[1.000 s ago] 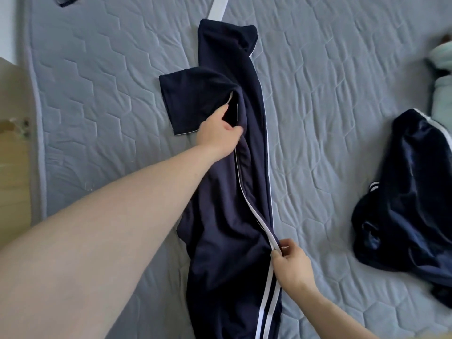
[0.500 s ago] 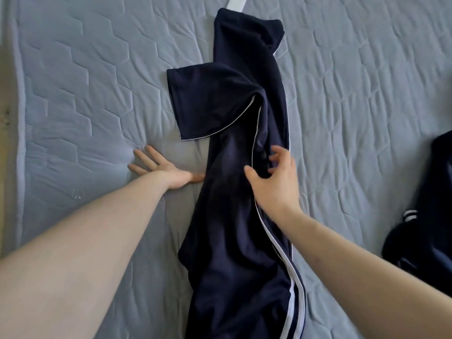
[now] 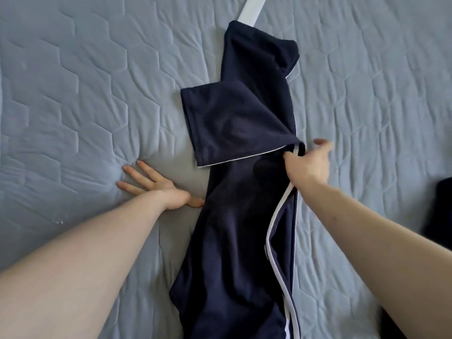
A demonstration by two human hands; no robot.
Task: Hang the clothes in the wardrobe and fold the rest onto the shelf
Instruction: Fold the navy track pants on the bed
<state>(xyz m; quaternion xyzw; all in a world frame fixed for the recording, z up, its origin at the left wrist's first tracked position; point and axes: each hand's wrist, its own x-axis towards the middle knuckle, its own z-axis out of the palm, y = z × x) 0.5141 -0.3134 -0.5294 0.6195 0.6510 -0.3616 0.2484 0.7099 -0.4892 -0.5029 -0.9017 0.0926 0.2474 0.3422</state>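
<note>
A navy shirt with white side stripes (image 3: 239, 216) lies lengthwise on the grey quilted mattress (image 3: 85, 94), folded narrow, one short sleeve spread flat to the left. My right hand (image 3: 308, 165) pinches the shirt's right edge just below the sleeve seam, where the white stripe begins. My left hand (image 3: 156, 187) lies flat with fingers spread on the mattress, its thumb touching the shirt's left edge. A white band (image 3: 250, 11) sticks out beyond the shirt's far end.
Another dark garment (image 3: 440, 211) lies at the right edge of the mattress, mostly cut off by the frame. Bare quilted mattress spreads to the left and far right of the shirt.
My right hand moved up and right from the shirt's middle to its right edge and closed on the fabric. My left hand stayed flat on the mattress. The view shifted closer.
</note>
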